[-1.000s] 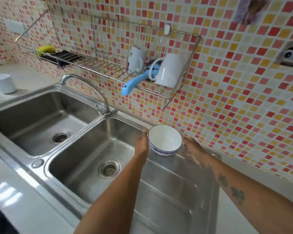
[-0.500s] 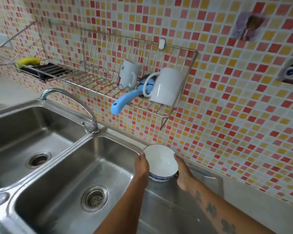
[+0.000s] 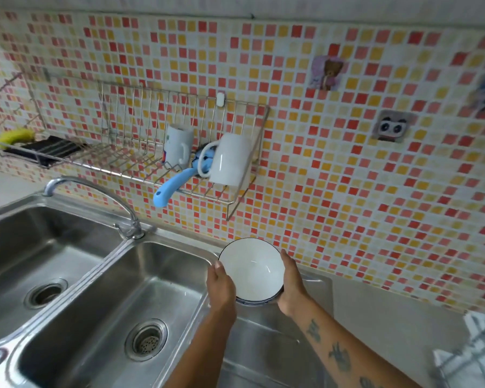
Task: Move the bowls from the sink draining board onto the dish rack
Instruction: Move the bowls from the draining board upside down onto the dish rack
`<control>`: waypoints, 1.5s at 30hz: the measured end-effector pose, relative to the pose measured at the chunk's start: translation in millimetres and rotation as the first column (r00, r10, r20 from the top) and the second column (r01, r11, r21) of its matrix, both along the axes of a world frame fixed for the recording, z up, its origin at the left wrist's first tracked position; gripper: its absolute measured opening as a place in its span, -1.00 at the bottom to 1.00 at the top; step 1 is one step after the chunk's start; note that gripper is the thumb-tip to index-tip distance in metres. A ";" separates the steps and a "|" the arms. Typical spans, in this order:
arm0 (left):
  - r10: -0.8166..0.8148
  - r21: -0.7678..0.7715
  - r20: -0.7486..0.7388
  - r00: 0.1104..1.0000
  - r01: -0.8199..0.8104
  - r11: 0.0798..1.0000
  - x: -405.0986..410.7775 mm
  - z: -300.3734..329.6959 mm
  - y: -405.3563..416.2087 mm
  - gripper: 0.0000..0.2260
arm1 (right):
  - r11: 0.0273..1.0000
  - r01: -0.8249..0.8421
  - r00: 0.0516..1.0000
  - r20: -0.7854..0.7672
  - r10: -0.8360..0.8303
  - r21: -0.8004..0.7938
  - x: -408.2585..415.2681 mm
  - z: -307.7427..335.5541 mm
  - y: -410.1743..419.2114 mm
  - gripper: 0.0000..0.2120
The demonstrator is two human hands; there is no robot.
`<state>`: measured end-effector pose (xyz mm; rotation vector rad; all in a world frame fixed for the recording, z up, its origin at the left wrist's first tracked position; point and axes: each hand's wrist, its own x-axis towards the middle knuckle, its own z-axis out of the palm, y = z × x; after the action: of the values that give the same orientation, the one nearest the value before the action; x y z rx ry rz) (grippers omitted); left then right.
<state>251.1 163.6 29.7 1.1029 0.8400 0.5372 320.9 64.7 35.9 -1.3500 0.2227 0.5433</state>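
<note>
Head view: bowl (image 3: pixel 251 271) clasped between left hand (image 3: pixel 221 287) and right hand (image 3: pixel 291 284), above draining board (image 3: pixel 266 348), below rack (image 3: pixel 140 161). Risk: wet rim slipping, or clipping mugs (image 3: pixel 230 159).

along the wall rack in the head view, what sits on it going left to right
yellow sponge → small mug → blue brush → big white mug
</note>
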 end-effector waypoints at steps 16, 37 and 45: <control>-0.349 -0.223 0.596 0.723 0.566 0.793 -197.1 225.5 -157.5 -0.47 | 0.958 0.131 0.690 0.671 -0.272 0.255 -207.2 231.7 -188.4 -0.80; -0.799 0.154 0.531 0.284 0.894 0.420 -204.7 382.2 -423.2 -0.30 | 0.988 0.151 0.286 0.958 -0.020 -0.025 -252.3 411.2 -508.6 -0.62; -0.766 0.679 0.348 0.541 0.417 0.604 -159.1 356.7 -445.5 -0.30 | 0.917 0.155 0.685 0.709 0.168 -0.368 -217.9 400.1 -523.4 -0.51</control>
<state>92.0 -282.0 386.4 1.5088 -0.3622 0.4670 103.0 -458.6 436.0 -1.8739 -0.3630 -0.0955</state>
